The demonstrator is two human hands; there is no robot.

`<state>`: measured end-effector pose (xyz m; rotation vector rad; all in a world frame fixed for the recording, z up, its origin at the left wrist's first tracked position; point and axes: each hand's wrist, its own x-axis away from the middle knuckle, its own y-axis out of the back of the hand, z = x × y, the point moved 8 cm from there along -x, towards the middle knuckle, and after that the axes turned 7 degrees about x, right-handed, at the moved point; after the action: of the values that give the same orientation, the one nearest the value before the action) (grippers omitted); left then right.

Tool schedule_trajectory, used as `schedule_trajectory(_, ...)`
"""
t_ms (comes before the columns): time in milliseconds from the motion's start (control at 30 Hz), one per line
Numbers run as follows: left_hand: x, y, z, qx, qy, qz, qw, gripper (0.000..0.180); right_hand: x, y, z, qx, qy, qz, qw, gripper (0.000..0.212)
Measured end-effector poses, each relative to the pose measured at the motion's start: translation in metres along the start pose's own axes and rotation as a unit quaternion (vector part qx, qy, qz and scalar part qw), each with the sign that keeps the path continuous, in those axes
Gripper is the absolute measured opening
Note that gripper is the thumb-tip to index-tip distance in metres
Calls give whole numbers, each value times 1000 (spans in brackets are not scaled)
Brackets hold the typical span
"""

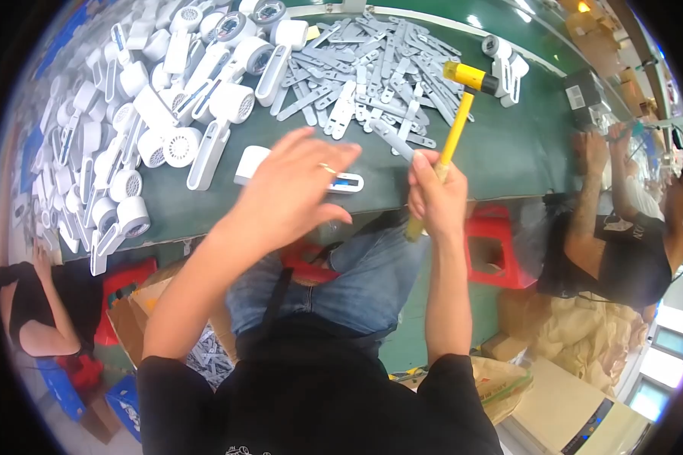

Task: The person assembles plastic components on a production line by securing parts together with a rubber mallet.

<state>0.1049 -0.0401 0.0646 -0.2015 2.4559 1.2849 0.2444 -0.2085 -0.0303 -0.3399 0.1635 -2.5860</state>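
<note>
The right hand (440, 196) clutched a hammer (456, 129) and grey strip (389, 138); under the spread left hand (281, 189), a white fan (251, 161) seemingly awaited fitting, needing careful alignment.

White letters (637, 230) on co-worker's shirt (631, 262)

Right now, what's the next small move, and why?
Probably settle the left hand on the white unit to steady it. The unit lies on the green table under that hand, contact unclear, and the right hand is occupied: it holds the yellow mallet, with a grey strip reaching to its fingers.
</note>
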Motion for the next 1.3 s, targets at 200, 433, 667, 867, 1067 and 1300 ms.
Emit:
schedule_trajectory(200, 53, 39, 46, -53, 69, -71, 994, 74, 42, -53, 28, 230, 31, 111, 966, 21)
schedule_trajectory(433, 56, 30, 48, 29, 29, -121, 992, 56, 25, -89, 30, 408, 107, 153, 894, 20)
schedule_trajectory(667, 58, 28, 46, 33, -46, -120, 991, 31, 15, -89, 29, 443, 4, 193, 876, 23)
schedule_trajectory(867, 55, 24, 50, 36, -66, -98, 992, 27, 18, -88, 24, 430, -88, 145, 887, 34)
schedule_trajectory(1067, 56, 25, 50, 28, -89, -118, 989, 28, 18, -84, -14, 176, -222, 175, 943, 42)
schedule_trajectory(1300, 48, 28, 34, -58, -92, -116, 987, 29, 23, -79, -24, 180, -198, 150, 952, 38)
